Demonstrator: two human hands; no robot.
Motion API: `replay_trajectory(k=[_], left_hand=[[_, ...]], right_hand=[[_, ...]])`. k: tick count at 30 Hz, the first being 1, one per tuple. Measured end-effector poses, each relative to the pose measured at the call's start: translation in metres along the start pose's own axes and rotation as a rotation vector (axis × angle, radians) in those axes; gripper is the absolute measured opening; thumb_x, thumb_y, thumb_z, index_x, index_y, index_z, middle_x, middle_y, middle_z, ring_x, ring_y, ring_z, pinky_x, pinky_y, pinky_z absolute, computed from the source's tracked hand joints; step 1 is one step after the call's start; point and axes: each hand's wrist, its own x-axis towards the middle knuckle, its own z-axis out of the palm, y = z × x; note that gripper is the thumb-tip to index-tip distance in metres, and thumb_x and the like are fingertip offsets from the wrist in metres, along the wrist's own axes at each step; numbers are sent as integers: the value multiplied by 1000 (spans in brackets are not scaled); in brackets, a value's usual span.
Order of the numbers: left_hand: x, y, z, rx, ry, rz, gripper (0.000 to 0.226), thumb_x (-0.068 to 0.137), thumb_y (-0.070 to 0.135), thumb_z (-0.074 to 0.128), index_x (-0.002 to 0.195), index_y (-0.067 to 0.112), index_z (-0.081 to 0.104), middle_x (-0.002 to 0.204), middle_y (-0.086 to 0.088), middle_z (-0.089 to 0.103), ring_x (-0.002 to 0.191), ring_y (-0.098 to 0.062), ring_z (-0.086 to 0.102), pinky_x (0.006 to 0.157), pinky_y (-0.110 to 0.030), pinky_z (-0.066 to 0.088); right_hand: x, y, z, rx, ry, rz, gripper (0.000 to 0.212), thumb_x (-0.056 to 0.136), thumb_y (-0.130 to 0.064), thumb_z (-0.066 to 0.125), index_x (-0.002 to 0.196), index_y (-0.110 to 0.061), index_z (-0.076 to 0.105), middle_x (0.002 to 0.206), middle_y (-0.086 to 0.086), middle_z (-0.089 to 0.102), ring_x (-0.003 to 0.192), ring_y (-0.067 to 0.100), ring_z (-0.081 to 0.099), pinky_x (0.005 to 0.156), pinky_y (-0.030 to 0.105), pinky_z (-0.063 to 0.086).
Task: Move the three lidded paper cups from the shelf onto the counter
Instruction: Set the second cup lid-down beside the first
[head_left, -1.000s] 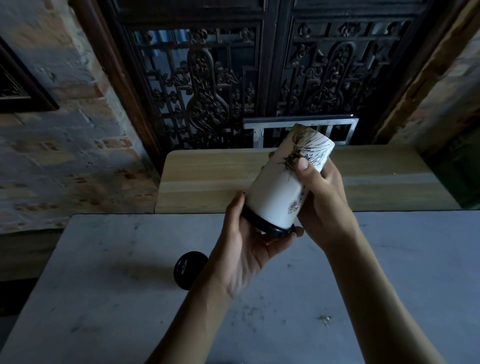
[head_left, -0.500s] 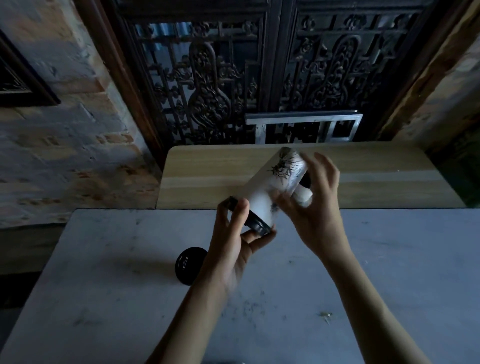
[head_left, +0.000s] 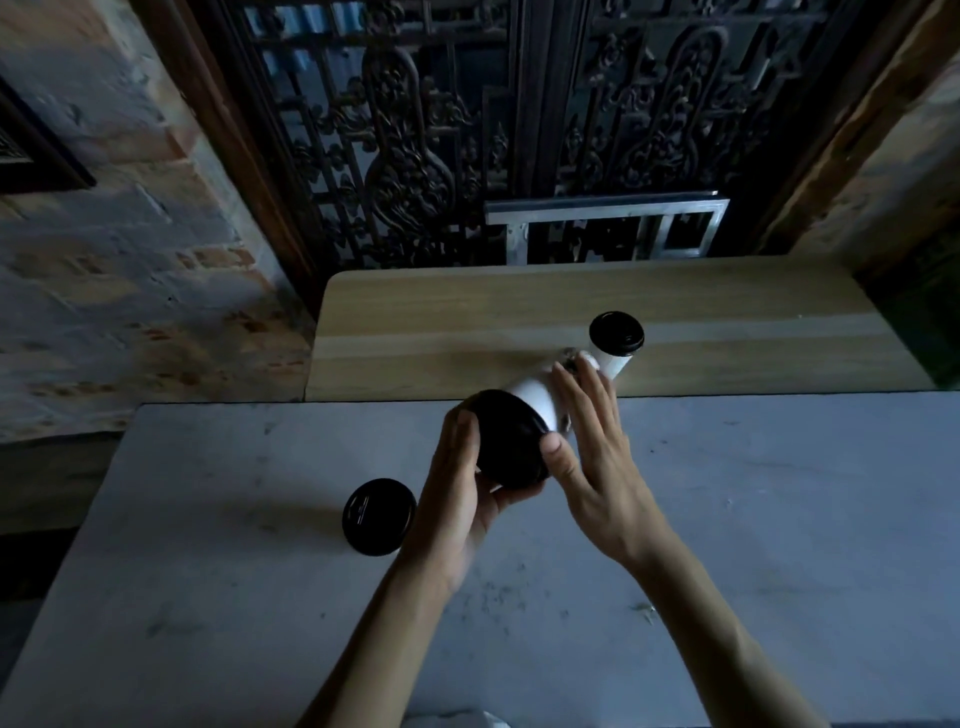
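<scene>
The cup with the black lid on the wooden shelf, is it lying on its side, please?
No, the cup stands upright on the wooden shelf, its black lid facing up.

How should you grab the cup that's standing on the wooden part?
Probably around the white wall of the standing cup, just under its black lid, coming from the right side. It stands upright, and the held cup and right hand crowd its left and front.

Cup in my hands (head_left: 535, 397): white wall, black lid. Cup on the shelf (head_left: 616, 343): white, black lid. Third cup (head_left: 379, 517): black lid. Counter (head_left: 779, 519) pale grey, speckled. Shelf (head_left: 467, 322) light wood grain.
</scene>
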Motion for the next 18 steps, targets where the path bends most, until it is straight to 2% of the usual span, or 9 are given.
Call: replay_trajectory(k=[3,5,6,8,10,14,16,18], left_hand=[[0,-15,-3,36,41,-4,57,95,51,53,141,18,55,137,-16,66,117,-32,70,78,-38,61],[0,-27,-7,72,66,-18,50,98,49,53,138,20,58,135,-12,67,112,-25,73,81,-37,61],[0,-34,-11,101,80,-37,48,98,47,49,138,22,58,136,-9,67,112,-21,74,87,-38,60],[1,-48,-17,165,106,-83,46,101,46,44,141,27,56,141,-3,65,120,-17,69,104,-43,53],[2,-62,-26,168,147,-132,51,97,50,47,144,29,53,145,0,62,129,-17,63,112,-46,46],[5,-83,-40,114,206,-195,32,106,41,42,133,37,59,141,8,64,130,-15,60,113,-46,43],[6,-89,-43,129,226,-200,27,108,37,39,126,41,60,135,15,63,130,-11,57,114,-47,40],[7,-97,-49,149,257,-216,25,108,35,41,125,38,59,136,13,61,131,-10,54,113,-48,38]], right_hand=[[-7,14,11,271,38,165,100,85,-91,25,160,-26,36,169,-8,30,160,10,20,129,48,23],[-13,27,22,440,32,274,99,85,-91,30,157,-25,43,161,-4,48,152,13,39,124,50,34],[-16,34,28,493,27,313,95,86,-89,32,155,-25,46,157,-2,53,148,14,45,122,52,38],[-22,45,38,564,17,376,82,91,-79,35,150,-25,52,149,-2,60,142,14,51,118,55,43],[-26,53,47,636,3,434,71,95,-69,36,146,-24,55,145,-1,62,139,15,54,115,58,45],[-34,76,67,751,-25,516,58,97,-59,40,138,-24,61,142,0,64,136,13,57,113,53,47],[-37,90,76,821,-23,575,52,98,-59,43,130,-25,65,139,1,66,134,12,59,111,47,48],[-39,100,83,859,-24,629,51,99,-57,45,128,-22,67,138,4,68,134,15,60,106,39,51]])
